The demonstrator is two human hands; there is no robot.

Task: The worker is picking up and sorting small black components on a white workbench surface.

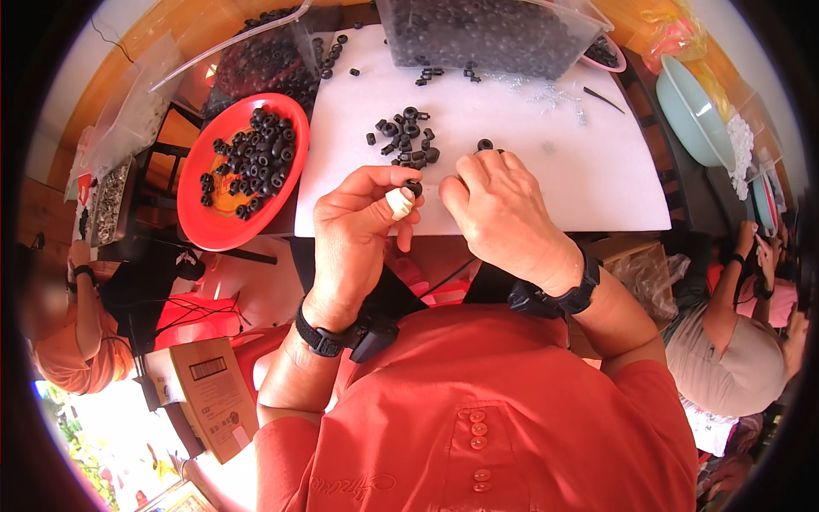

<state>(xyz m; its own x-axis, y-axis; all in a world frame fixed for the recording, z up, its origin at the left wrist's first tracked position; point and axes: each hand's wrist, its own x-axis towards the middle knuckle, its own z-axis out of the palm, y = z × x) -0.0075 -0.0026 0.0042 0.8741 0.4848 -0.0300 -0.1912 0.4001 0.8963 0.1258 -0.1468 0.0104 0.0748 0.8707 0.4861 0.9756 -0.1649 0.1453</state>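
The left hand (354, 226) is raised at the near edge of the desk (597, 171), fingers curled together, pinching a small black ring (414, 186) between thumb and forefinger; a white finger cot (398, 203) covers the thumb tip. The right hand (503, 218) sits just beside it, back upward, fingers folded down toward the same ring; whether its fingertips actually grip anything cannot be told, since they are hidden under the hand. Each wrist carries a black strap.

The desk is a white board, its near edge just beyond both hands. At its far edge stands a large clear plastic bag (495, 34) filled with black rings. To the far left lies a second clear bag (256, 60), also holding dark rings. Left of the desk, near the left hand, sits a red plate (213, 222) with a loose heap of black rings on its far half. To the far right is a pale green bowl (695, 115).

At the desk centre, just beyond the hands, lies a small pile of black rings (407, 136). A single black ring (485, 144) rests to its right, just beyond the right hand's knuckles. A few stray rings (426, 75) lie near the large bag's mouth.
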